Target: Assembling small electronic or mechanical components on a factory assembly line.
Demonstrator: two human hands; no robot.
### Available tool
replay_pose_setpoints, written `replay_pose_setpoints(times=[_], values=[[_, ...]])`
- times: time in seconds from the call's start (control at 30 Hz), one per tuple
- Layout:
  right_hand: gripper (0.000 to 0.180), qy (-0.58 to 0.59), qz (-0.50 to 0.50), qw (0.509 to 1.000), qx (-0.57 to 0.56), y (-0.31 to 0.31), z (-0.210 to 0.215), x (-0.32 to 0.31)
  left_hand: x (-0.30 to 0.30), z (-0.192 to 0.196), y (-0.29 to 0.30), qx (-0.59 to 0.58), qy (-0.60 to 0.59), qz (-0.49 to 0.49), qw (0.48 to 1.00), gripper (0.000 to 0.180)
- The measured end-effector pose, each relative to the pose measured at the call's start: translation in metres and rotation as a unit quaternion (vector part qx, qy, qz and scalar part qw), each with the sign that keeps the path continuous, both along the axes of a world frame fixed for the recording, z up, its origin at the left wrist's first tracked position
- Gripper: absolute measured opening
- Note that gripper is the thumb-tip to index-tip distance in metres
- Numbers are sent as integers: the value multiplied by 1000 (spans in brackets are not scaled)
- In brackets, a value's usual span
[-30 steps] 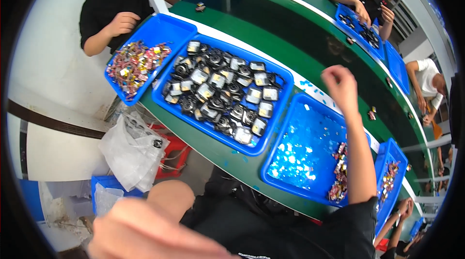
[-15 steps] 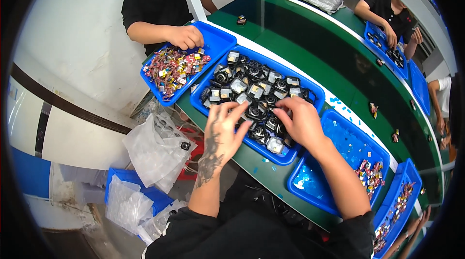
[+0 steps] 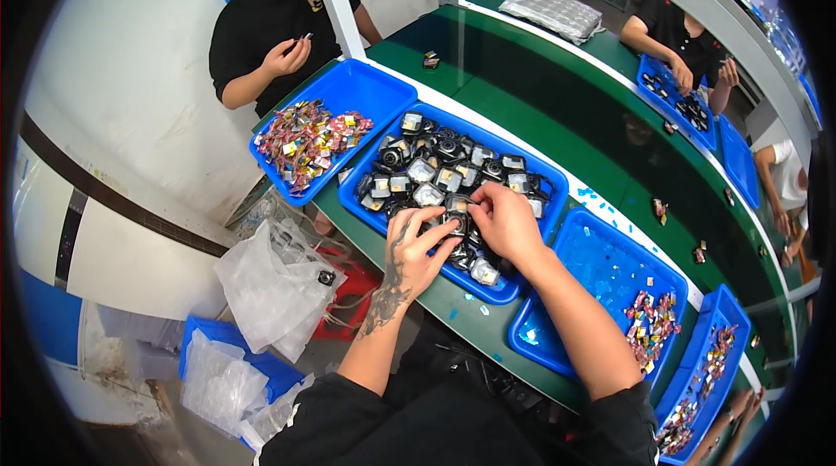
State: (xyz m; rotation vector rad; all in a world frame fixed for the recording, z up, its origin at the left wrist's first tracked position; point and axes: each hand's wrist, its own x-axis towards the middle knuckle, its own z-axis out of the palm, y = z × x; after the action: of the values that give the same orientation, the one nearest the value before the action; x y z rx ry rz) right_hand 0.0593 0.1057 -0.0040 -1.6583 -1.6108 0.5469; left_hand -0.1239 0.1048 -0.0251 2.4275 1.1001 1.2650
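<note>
Black case [image 3: 457, 218]: held at both hands, over the near part of the pile in the middle blue tray [image 3: 498, 293]; could not tell from above whether lifted clear or resting.
Case finish: dark and compact, with a pale squarish patch toward the far end and a dark round part nearer; partly covered by fingers, with finer detail too small to make out.
Left hand [image 3: 414, 253]: clamped on the case from the near left, with bent fingers and thumb.
Right hand [image 3: 508, 222]: set close beside the left, with curled fingertips at the far right edge of the case; could not tell pinching from mere touching.
Fingertip work: judged as close two-handed handling of a single case, apparently with steadying on the left and finer fingering on the right.
Next touch: judged to call for a firm left hold and small, exact pressure on the right.
Pile of black cases [image 3: 427, 172]: heaped loosely, turned every way, showing pale squares and dark round faces.
Right blue tray [image 3: 601, 261]: placed just beside, with colourful bits [image 3: 651, 327] gathered toward the right end.
</note>
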Motion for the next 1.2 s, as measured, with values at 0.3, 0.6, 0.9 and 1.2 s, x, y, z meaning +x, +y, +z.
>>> replay_pose_setpoints(times=[0.3,0.6,0.9,1.2], values=[[16,-39,-82,996,-14,-36,14,52,7,23,-18,10,-10,8,1000,29],[5,124,-85,985,-85,-52,10,74,12,10,-54,-44,-142,2,989,22],[8,61,-55,993,-82,-46,18,86,-81,-3,1,-14,-154,271,950,16],[25,-143,-34,988,42,-48,23,57,-42,10,-33,-25,-71,149,986,23]])
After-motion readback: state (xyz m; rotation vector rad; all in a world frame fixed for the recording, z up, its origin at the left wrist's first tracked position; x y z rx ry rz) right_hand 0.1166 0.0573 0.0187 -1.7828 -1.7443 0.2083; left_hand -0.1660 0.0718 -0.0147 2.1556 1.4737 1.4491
